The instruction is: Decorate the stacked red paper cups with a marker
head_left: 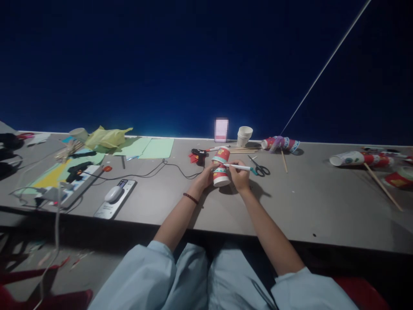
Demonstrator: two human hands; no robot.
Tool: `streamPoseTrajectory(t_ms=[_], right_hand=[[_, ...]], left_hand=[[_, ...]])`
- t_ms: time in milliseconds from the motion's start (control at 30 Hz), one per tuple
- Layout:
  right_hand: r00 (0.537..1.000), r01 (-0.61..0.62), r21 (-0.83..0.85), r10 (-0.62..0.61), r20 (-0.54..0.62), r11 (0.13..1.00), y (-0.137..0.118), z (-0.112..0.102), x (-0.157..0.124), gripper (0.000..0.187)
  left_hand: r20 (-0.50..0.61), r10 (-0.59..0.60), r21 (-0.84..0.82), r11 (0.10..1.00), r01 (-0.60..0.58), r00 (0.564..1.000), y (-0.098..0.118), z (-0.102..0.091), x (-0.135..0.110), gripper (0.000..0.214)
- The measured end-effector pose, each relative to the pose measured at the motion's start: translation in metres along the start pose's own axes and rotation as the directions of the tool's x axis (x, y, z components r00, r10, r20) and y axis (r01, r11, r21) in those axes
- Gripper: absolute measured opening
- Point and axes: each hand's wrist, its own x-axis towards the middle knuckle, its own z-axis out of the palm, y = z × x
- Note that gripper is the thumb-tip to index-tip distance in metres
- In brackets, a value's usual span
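Note:
Two red patterned paper cups [222, 167], joined end to end, are tilted above the table in front of me. Around their left side, the fingers of my left hand [205, 177] are wrapped. A white marker pen [240, 167] with a teal end is gripped in my right hand [240, 177], its tip at the cups' right side near the joint. Black scissors [262, 170] lie just right of that hand. A black glue gun [200, 156] rests on small red pieces behind my left hand.
White stacked cups [245, 136] stand near the wall beside wooden sticks [240, 150]. Decorated cup assemblies [282, 144] lie to the right. Leftward are green paper sheets [158, 148], a yellow bag [108, 137], a phone [116, 200] and a power strip [80, 187]; a black cord [148, 175] crosses the table.

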Motion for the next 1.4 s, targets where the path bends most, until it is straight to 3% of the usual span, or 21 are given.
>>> streamPoseTrajectory(t_ms=[1000, 1400], right_hand=[[0.999, -0.048, 0.099, 0.050, -0.010, 0.994, -0.0002, 0.0012, 0.0006, 0.005], [1.000, -0.007, 0.017, 0.007, -0.014, 1.000, 0.0008, 0.0001, 0.0006, 0.008]], left_hand=[[0.007, -0.005, -0.008, 1.000, 0.005, 1.000, 0.0015, 0.0022, -0.0020, 0.030], [0.028, 0.007, -0.010, 1.000, -0.007, 1.000, 0.0007, 0.0027, -0.0022, 0.037]])
